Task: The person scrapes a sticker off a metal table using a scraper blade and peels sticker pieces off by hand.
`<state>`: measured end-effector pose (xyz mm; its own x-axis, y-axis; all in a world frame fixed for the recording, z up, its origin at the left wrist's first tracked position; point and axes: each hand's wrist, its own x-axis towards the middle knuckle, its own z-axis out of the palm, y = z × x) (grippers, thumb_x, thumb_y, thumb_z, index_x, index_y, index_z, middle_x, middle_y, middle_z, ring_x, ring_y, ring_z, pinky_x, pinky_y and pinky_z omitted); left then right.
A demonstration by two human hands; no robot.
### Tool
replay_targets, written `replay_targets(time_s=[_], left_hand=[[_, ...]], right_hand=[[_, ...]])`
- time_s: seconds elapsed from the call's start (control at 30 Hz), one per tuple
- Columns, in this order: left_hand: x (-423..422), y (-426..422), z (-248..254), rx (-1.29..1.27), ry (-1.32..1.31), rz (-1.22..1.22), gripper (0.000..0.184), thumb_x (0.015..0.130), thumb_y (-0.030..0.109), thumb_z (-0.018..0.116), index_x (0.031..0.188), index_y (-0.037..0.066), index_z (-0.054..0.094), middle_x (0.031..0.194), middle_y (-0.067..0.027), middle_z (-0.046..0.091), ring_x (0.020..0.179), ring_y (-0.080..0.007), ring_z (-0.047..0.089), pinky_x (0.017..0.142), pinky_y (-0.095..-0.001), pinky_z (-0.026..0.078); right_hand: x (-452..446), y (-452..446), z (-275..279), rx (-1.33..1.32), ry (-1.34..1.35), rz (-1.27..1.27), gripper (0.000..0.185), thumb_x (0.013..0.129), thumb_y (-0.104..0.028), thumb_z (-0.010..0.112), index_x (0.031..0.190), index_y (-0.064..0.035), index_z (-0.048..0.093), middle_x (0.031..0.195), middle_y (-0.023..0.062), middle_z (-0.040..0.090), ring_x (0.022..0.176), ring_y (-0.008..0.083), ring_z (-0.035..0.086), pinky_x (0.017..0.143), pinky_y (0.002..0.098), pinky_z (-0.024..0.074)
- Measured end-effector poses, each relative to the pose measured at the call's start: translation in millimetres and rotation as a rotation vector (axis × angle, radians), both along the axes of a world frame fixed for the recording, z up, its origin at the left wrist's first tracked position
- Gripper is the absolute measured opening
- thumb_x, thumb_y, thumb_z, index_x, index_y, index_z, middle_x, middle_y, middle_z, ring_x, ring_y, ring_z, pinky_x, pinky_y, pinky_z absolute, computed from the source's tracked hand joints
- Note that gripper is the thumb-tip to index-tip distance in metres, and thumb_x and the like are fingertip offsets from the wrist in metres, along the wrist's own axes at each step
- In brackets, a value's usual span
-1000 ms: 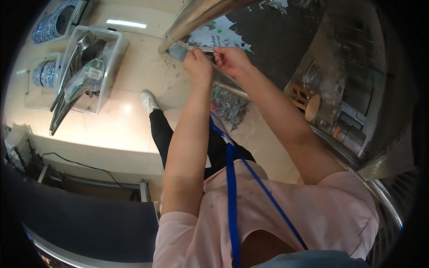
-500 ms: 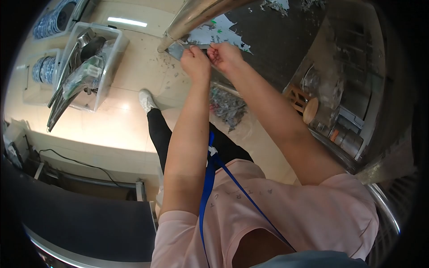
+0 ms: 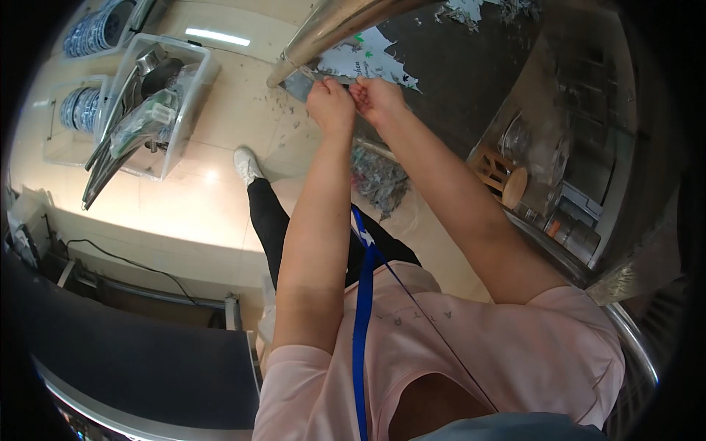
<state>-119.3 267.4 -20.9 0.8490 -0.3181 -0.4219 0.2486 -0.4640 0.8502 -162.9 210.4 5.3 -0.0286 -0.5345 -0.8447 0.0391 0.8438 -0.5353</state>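
Note:
Both my hands are together at the near edge of a dark panel (image 3: pixel 456 81), beside a metal post (image 3: pixel 323 37). My left hand (image 3: pixel 329 104) is closed in a pinch at that edge, next to a flat grey strip (image 3: pixel 298 84). Close by on the right, my right hand (image 3: pixel 378 100) has its fingers curled in; what either hand pinches is too small to tell. A torn white sheet (image 3: pixel 371 59) with green leaf prints and lettering lies on the panel just beyond my fingers.
Shredded scraps (image 3: pixel 381 184) are heaped below my forearms. On the left, a clear bin (image 3: pixel 193 110) holds pans and metal bars, near stacks of blue-patterned dishes (image 3: pixel 79 109). A wooden holder (image 3: pixel 491 165) and jars stand at right. A black cable (image 3: pixel 132 257) runs at lower left.
The view has shifted slightly, so the scene sits a little to the right. My hands stay close together at the panel's edge, with their closed shape unchanged.

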Motion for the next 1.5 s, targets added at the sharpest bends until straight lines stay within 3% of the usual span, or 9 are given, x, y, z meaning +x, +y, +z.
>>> replay_targets(time_s=[0.33,0.67,0.83,0.9,1.07,1.3,1.4,1.5], left_hand=[[9,-5,13,0.062,0.025,0.029,0.032,0.075,0.020,0.041,0.068,-0.008,0.056,0.066,-0.0251,0.055,0.065,-0.0366,0.055,0.062,-0.0403,0.042],[22,1,42,0.352,-0.003,-0.288,0.031,0.073,0.023,0.042,0.076,-0.002,0.061,0.076,-0.0227,0.057,0.074,-0.0356,0.057,0.069,-0.0410,0.044],[23,-4,54,0.454,0.053,-0.313,0.031,0.072,0.024,0.043,0.078,0.000,0.061,0.080,-0.0214,0.058,0.077,-0.0346,0.057,0.069,-0.0388,0.045],[24,-4,59,0.461,0.091,-0.330,0.031,0.073,0.024,0.043,0.080,0.000,0.061,0.080,-0.0212,0.058,0.078,-0.0344,0.057,0.068,-0.0392,0.045],[23,-2,43,0.396,0.036,-0.312,0.029,0.075,0.024,0.044,0.081,0.001,0.061,0.080,-0.0199,0.058,0.077,-0.0336,0.056,0.068,-0.0396,0.044],[19,9,30,0.323,0.032,-0.330,0.025,0.077,0.024,0.045,0.082,0.005,0.060,0.079,-0.0195,0.058,0.078,-0.0336,0.056,0.068,-0.0398,0.043],[15,6,28,0.251,-0.016,-0.283,0.025,0.077,0.024,0.045,0.079,0.003,0.059,0.075,-0.0196,0.058,0.075,-0.0345,0.055,0.067,-0.0403,0.042],[9,17,13,0.035,-0.054,-0.228,0.026,0.077,0.024,0.045,0.074,0.001,0.057,0.069,-0.0191,0.057,0.068,-0.0355,0.054,0.062,-0.0410,0.040]], right_hand=[[13,6,-2,-0.038,0.017,-0.091,0.003,0.074,0.001,0.049,0.074,0.0021,0.046,0.060,0.0094,0.050,0.046,0.0162,0.049,0.037,0.0243,0.0382],[4,22,-2,0.101,-0.118,-0.319,0.007,0.076,0.002,0.044,0.071,-0.0037,0.044,0.061,0.0044,0.046,0.043,0.0138,0.047,0.036,0.0207,0.0385],[-11,9,-50,0.211,-0.144,-0.319,0.007,0.075,0.002,0.043,0.071,-0.0034,0.044,0.059,0.0042,0.045,0.042,0.0146,0.047,0.035,0.0215,0.0379],[-13,8,-60,0.192,-0.131,-0.320,0.007,0.075,0.002,0.044,0.071,-0.0031,0.044,0.059,0.0050,0.046,0.042,0.0152,0.047,0.035,0.0226,0.0380],[11,30,-4,-0.018,-0.006,-0.397,0.004,0.074,0.002,0.045,0.074,-0.0020,0.044,0.060,0.0073,0.049,0.043,0.0173,0.049,0.035,0.0254,0.0389],[-6,28,-20,0.100,-0.195,-0.422,0.006,0.079,-0.004,0.048,0.084,-0.0007,0.045,0.065,0.0086,0.051,0.047,0.0177,0.051,0.038,0.0258,0.0407],[-2,33,3,0.058,-0.084,-0.324,0.012,0.079,-0.012,0.051,0.083,-0.0002,0.048,0.066,0.0086,0.051,0.048,0.0164,0.050,0.040,0.0249,0.0409],[-16,26,30,-0.196,0.364,0.369,0.020,0.075,-0.018,0.056,0.081,0.0001,0.052,0.072,0.0108,0.052,0.058,0.0210,0.053,0.051,0.0294,0.0442]])
